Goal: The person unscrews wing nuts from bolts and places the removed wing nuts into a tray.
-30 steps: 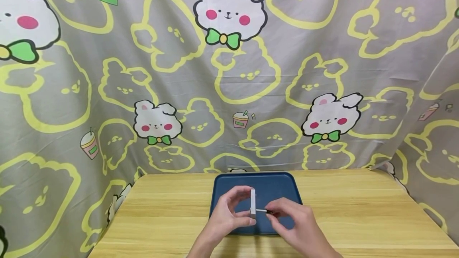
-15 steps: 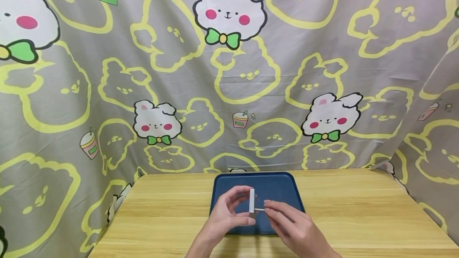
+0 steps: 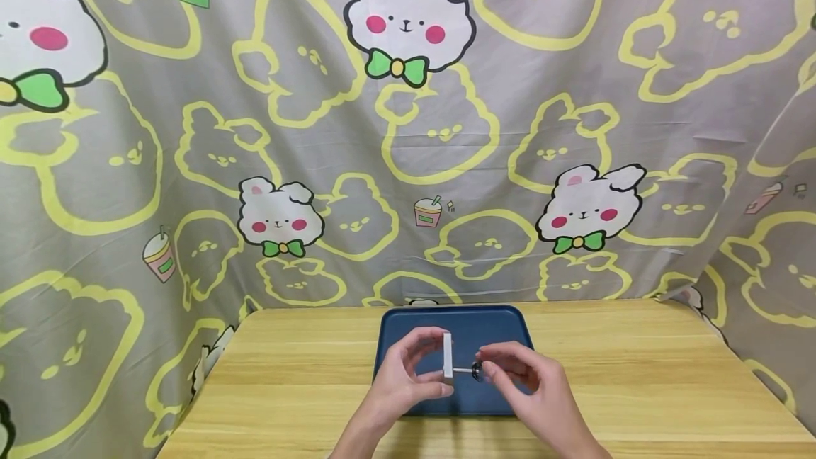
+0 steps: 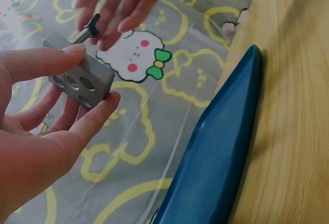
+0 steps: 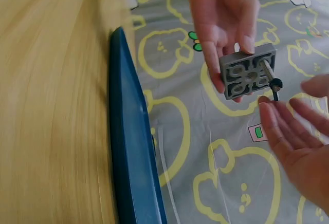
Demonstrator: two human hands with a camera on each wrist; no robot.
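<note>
My left hand [image 3: 413,377] grips a square grey metal block [image 5: 249,70] by its edges, thumb on one side and fingers on the other. Several round holes show in its face in the left wrist view. Out of a corner hole on the side facing my right hand sticks a threaded screw [image 5: 268,71] with a black, winged head [image 4: 93,26]. My right hand [image 3: 532,384] is right at this head, its fingers loosely extended and the thumb apart from them. In the right wrist view the fingertips [image 5: 266,102] are just below the screw head, and nothing is pinched.
Beneath both hands, a dark blue tray [image 3: 472,324] with a raised rim lies on the wood-grain table [image 3: 306,360]. A grey curtain [image 3: 408,232] with bunny prints hangs behind the table and along its sides.
The right hand has shifted from fingers closed over the screw head to loosened fingers beside it, baring the black head. The left hand and the block have hardly moved.
</note>
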